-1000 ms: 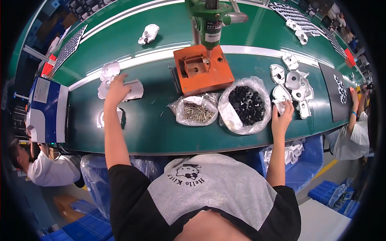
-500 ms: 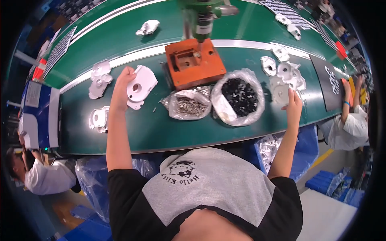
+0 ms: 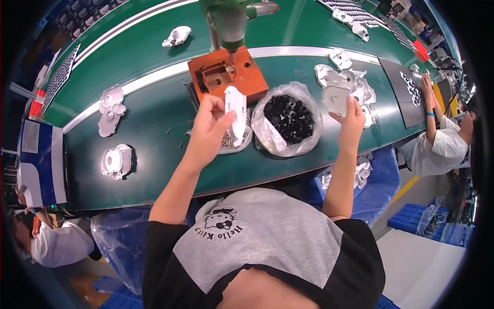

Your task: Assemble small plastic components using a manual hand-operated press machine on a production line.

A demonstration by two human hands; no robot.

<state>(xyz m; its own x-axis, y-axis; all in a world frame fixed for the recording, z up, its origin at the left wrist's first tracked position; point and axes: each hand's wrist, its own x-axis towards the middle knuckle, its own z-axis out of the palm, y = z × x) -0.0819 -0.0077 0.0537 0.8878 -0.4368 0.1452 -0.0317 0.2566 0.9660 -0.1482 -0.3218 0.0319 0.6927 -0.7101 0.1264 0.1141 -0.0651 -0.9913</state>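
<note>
My left hand (image 3: 210, 129) is closed on a white plastic housing (image 3: 235, 116), tilted nearly edge-on above a clear bag of small metal pins (image 3: 229, 146). In my right hand (image 3: 351, 121) is a flat, pale plastic cover (image 3: 335, 100), pinched at its right side and raised near a cluster of white plastic parts (image 3: 360, 87). Between the hands lies a clear bag of small black parts (image 3: 289, 119). Behind the left hand's housing stands an orange fixture block (image 3: 226, 74) with a recessed pocket, under a green drill-like machine (image 3: 230, 26).
White parts (image 3: 116, 160) lie at the left of the green table, and another pair (image 3: 110, 110) behind them. A single white part (image 3: 177, 36) sits beyond the pale rail. A blue-lined bin (image 3: 383, 180) holds parts below the right edge. Other people work at both sides.
My left hand has swung right with the housing, turning it edge-on over the pin bag. My right hand has lifted the pale cover from the cluster and moved slightly left.
</note>
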